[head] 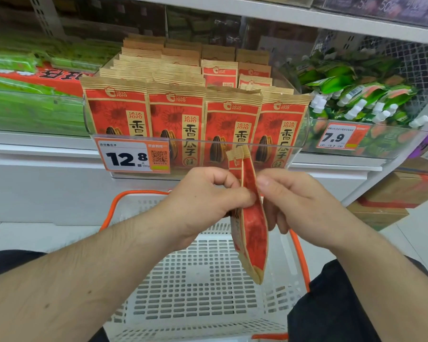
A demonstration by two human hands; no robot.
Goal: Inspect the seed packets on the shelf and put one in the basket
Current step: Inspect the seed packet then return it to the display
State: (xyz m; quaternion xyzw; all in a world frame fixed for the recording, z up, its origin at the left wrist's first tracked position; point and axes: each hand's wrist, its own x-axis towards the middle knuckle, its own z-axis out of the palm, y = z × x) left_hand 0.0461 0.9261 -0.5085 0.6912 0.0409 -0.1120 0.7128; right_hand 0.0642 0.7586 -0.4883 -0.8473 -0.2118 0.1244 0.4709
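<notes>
Two bare hands meet over a white slotted basket point(203, 275) with an orange rim, and between them hangs one seed packet point(251, 225), edge-on to the camera, its top corner up near the shelf front and its bottom seam low above the basket floor. The packet is in the air, not yet in the basket. The left hand point(203, 198) has its fingers curled, with thumb and fingertips pinching the packet's left face about midway up. The right hand point(289, 196) grips it from the other side, thumb laid across the near edge and the other fingers wrapped behind, mostly hidden by the packet. Dark trousers show at the lower corners, either side of the basket.

Beyond the hands, a clear tray point(299, 146) on the white shelf point(35, 141) holds the rest of the packets point(176, 119): four red-and-tan ones upright across the front, with more rows stacked behind them. A price tag point(131, 156) reading 12.8 is fixed to the tray's front left. To the right, a second clear bin holds green pouches point(356, 95) with white caps and carries a tag point(339, 137) reading 7.9. To the left lie green wrapped goods point(22, 99), blurred. Cardboard boxes point(391, 198) sit on the floor at far right.
</notes>
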